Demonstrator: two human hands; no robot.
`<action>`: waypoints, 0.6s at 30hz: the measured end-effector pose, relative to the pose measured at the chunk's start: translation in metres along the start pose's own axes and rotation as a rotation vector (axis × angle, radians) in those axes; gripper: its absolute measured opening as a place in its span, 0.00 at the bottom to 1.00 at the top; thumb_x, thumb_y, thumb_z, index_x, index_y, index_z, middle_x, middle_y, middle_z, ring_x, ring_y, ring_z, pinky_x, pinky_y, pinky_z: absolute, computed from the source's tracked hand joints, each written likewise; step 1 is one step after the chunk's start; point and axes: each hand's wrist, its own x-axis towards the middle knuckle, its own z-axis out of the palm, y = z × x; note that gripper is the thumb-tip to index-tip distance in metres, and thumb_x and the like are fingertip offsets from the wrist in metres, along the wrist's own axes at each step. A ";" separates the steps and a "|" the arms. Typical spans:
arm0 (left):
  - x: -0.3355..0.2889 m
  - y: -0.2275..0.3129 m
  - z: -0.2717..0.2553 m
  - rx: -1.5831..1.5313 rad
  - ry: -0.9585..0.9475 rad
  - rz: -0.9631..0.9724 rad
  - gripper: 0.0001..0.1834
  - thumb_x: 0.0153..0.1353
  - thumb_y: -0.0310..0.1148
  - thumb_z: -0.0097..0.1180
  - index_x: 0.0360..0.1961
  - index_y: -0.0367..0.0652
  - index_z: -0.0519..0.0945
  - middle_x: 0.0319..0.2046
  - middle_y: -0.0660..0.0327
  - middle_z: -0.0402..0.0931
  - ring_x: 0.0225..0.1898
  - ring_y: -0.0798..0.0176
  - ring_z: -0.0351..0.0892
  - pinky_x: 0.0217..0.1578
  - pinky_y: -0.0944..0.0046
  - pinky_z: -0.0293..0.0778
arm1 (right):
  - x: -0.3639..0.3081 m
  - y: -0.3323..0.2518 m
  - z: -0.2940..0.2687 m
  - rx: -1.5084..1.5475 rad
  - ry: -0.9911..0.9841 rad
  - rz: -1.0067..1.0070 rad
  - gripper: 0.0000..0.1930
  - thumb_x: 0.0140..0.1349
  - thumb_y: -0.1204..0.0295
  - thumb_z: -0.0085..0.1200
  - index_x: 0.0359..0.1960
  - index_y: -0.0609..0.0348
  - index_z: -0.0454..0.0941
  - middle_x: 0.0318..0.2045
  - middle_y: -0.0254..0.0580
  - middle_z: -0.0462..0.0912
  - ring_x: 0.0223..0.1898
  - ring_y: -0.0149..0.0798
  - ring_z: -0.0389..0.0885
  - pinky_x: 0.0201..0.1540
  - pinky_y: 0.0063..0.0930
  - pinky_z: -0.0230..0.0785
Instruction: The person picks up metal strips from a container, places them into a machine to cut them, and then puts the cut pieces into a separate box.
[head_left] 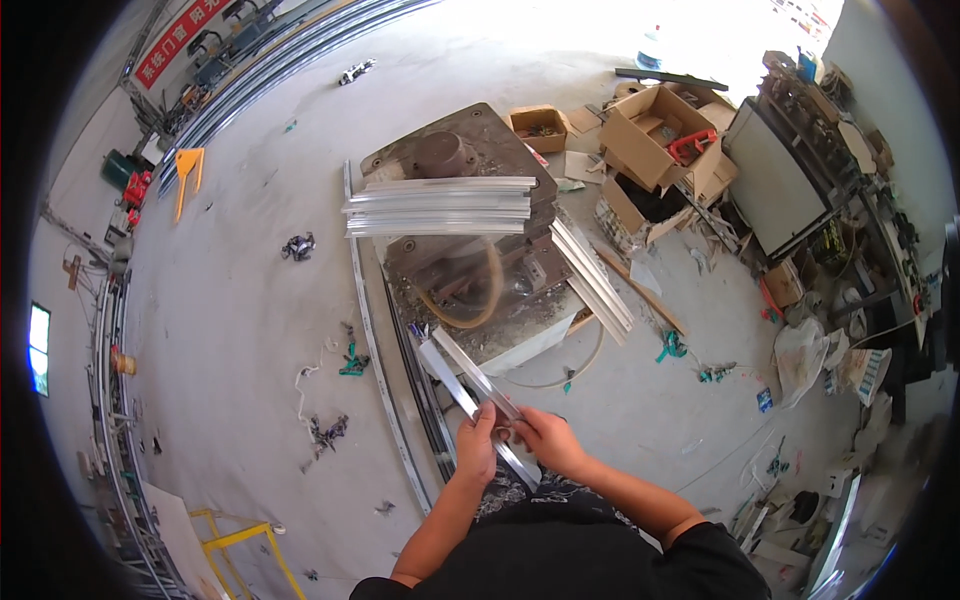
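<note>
Close in front of my body, I hold two silvery metal profiles side by side, both slanting up to the left. My left hand [477, 450] is closed round the longer profile [455, 388], its thumb pressed on top. The shorter profile [467, 364] ends in my right hand [547, 440], whose fingers are wrapped on its near end. Their far ends lie apart by a narrow gap, close to the corner of a dirty machine [400, 165]. Across that machine rests a row of several similar profiles [440, 212]. More pale profiles [592, 283] lean at its right side.
Long metal bars [375, 350] lie along the machine's left side. Cardboard boxes [640, 137] and a pale panel [780, 175] crowd the right. Green and dark scraps [353, 360] dot the floor. A yellow frame [240, 540] stands lower left; an orange stand [187, 178] is farther up.
</note>
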 end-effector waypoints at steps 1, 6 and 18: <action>-0.003 0.000 0.003 -0.030 0.090 0.012 0.14 0.65 0.40 0.46 0.38 0.39 0.76 0.22 0.66 0.73 0.24 0.73 0.68 0.25 0.72 0.63 | -0.007 0.004 -0.007 0.004 -0.020 0.075 0.13 0.61 0.68 0.48 0.45 0.60 0.70 0.25 0.50 0.78 0.26 0.47 0.78 0.30 0.36 0.69; 0.000 0.008 -0.029 0.041 0.101 0.100 0.15 0.66 0.41 0.44 0.34 0.40 0.74 0.18 0.68 0.65 0.17 0.76 0.59 0.17 0.75 0.56 | -0.016 0.014 -0.051 0.348 -0.028 0.516 0.11 0.66 0.67 0.43 0.37 0.61 0.73 0.15 0.36 0.74 0.15 0.28 0.71 0.18 0.25 0.64; 0.004 0.019 -0.048 0.078 0.150 0.151 0.14 0.67 0.41 0.43 0.33 0.41 0.71 0.15 0.69 0.61 0.13 0.76 0.54 0.13 0.75 0.52 | 0.044 0.021 -0.088 0.448 -0.091 0.554 0.12 0.67 0.64 0.41 0.37 0.60 0.73 0.12 0.29 0.63 0.10 0.22 0.54 0.11 0.18 0.46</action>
